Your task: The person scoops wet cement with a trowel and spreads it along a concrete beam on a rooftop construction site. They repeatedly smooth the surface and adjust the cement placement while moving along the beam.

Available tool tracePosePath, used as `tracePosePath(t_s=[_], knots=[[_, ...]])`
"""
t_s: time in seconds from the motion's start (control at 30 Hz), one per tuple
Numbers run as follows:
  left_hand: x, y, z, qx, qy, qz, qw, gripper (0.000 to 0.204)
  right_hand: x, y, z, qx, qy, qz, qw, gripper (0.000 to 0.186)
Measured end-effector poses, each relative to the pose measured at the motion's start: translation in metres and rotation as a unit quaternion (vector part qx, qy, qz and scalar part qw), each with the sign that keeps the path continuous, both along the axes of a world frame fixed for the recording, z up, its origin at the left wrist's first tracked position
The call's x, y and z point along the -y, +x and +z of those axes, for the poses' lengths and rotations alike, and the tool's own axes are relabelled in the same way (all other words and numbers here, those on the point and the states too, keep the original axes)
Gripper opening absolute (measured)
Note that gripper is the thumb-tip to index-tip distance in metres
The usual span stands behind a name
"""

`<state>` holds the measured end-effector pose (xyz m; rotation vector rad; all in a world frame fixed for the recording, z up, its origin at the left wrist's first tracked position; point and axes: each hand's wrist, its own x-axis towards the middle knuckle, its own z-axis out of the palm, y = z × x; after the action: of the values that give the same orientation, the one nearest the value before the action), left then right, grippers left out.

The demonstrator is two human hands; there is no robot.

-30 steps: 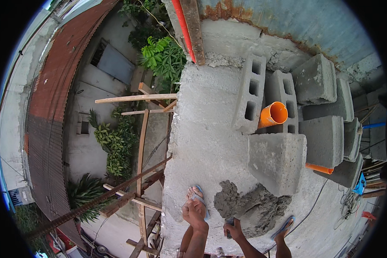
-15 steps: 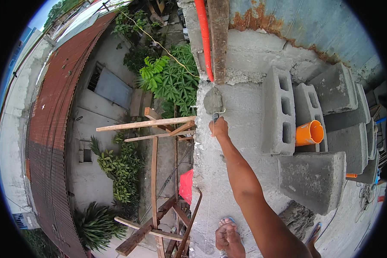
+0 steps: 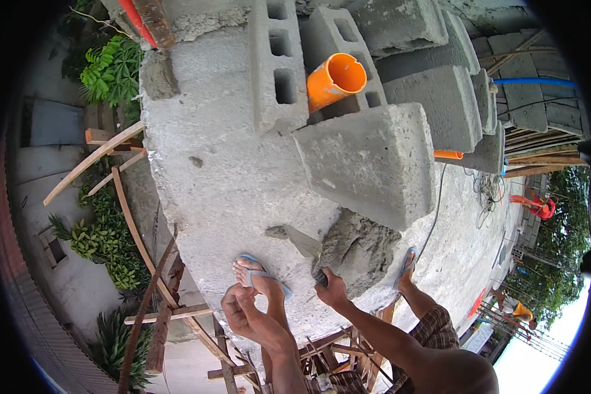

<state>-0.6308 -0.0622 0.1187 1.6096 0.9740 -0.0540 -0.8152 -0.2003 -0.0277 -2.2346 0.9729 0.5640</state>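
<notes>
My right hand (image 3: 333,291) is closed round the dark handle of a trowel (image 3: 302,241), whose grey blade lies at the left edge of a heap of wet mortar (image 3: 358,253) on the concrete slab (image 3: 217,177). My left hand (image 3: 253,318) is held up in front of my left foot, its fingers curled together; whatever they may pinch is too small to make out. A dab of mortar (image 3: 159,75) sits at the slab's far left corner, by an upright board (image 3: 152,20) and a red corrugated pipe (image 3: 136,23).
Hollow concrete blocks (image 3: 279,72) stand beyond the mortar, one tilted block (image 3: 374,164) nearest it. An orange pipe (image 3: 336,79) leans among them. Left, the slab drops off past wooden scaffolding (image 3: 134,230). A black cable (image 3: 433,217) runs along the right. People (image 3: 522,312) are far right.
My right hand has drawn the trowel back from the mortar dab at the far corner to the heap near my feet. My view has swung right; my left hand is raised more fully into view.
</notes>
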Motion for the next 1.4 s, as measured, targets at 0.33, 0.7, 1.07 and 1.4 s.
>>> tracePosePath(t_s=[0.33,0.7,1.07,1.4], knots=[[0.138,-0.095,-0.029,-0.126,-0.062,-0.105,0.984,0.017,0.203,-0.207,-0.015,-0.041,0.000,-0.159,0.986,0.045],[0.198,-0.145,-0.044,-0.148,-0.084,-0.192,0.967,0.016,0.180,-0.351,-0.092,-0.043,0.074,-0.377,0.922,0.020],[0.180,-0.131,-0.037,-0.090,-0.083,-0.118,0.985,0.013,0.207,-0.229,-0.076,0.089,0.233,-0.396,0.884,0.017],[0.118,-0.092,-0.016,0.008,-0.105,0.033,0.994,0.015,0.139,-0.152,0.040,0.116,0.156,-0.174,0.965,0.023]])
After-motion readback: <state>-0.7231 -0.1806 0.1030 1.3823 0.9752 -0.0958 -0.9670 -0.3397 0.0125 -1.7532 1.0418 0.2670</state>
